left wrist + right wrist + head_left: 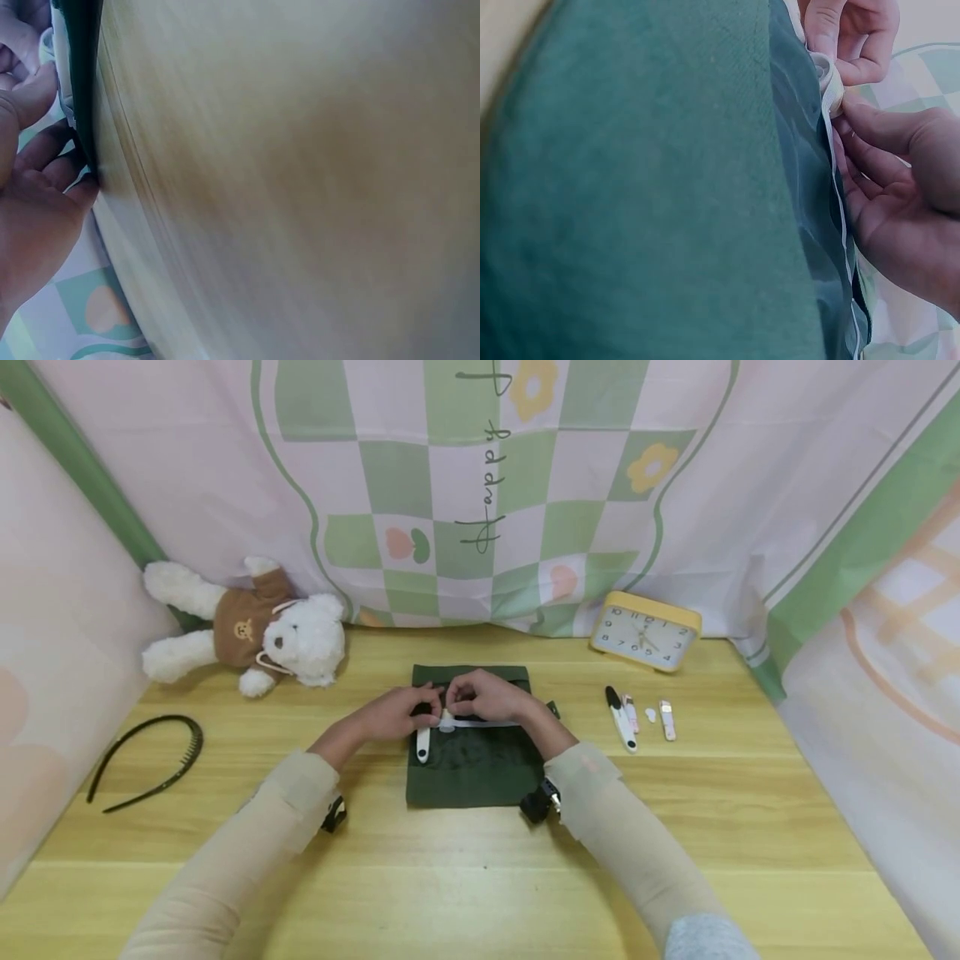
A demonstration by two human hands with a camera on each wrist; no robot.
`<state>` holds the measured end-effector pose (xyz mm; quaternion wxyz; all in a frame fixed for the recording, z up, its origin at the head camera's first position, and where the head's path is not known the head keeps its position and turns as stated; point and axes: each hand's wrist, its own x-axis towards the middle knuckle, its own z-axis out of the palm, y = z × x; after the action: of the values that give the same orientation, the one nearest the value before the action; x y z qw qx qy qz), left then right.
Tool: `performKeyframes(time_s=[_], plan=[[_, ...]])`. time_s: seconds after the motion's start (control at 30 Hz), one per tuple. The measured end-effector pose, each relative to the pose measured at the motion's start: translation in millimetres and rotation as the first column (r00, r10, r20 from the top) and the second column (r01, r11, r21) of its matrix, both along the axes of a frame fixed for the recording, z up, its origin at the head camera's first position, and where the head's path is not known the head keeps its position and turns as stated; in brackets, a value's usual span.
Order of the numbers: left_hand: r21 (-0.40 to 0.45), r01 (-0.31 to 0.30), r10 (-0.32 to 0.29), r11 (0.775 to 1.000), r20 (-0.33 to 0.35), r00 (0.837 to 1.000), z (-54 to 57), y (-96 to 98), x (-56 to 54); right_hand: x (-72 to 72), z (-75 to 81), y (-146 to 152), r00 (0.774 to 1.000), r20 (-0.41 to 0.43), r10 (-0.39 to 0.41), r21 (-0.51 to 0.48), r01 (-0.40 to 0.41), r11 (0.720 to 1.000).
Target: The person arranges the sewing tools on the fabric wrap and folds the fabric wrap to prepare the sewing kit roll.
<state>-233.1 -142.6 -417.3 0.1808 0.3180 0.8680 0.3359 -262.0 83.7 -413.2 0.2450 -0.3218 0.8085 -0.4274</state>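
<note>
A dark green fabric pouch (pixel 472 785) lies spread on the table, with a white elastic strap (pixel 487 723) running across it. A white tool with a dark end (pixel 423 745) sits upright at the left end of the strap. My left hand (pixel 397 712) pinches the strap near this tool; in the left wrist view its lower fingers (pixel 56 161) touch the pouch's edge. Close beside it, my right hand (pixel 491 695) pinches a small cream-coloured piece (pixel 837 97) at a loop of the strap. Fingers partly hide that piece, and its kind is unclear.
To the right lie a black-and-white tool (pixel 622 720), a pink-and-white piece (pixel 632 714), a small white piece (pixel 650 715) and a nail clipper (pixel 667 721). A yellow clock (pixel 647 633) stands behind them. A plush bear (pixel 255 627) and a black headband (pixel 197 747) lie left.
</note>
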Motion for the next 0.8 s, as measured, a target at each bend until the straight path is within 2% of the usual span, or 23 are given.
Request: performKeyframes(time_s=[0.4,0.63,0.8], plan=[[-0.019,-0.012,0.012,1.0,0.006,1.0,3.1,-0.5,1.3,-0.8,3.7,0.2,0.998,-0.023,0.059,0.07,-0.057,0.996],[-0.006,-0.01,0.01,1.0,-0.004,1.0,1.7,-1.9,1.5,1.6,4.9,0.1,0.998,-0.043,0.047,0.088,-0.043,0.995],[0.003,-0.035,0.035,0.999,-0.009,0.999,0.8,-2.6,1.6,2.7,3.9,2.6,0.997,-0.065,0.041,0.064,-0.037,0.997]])
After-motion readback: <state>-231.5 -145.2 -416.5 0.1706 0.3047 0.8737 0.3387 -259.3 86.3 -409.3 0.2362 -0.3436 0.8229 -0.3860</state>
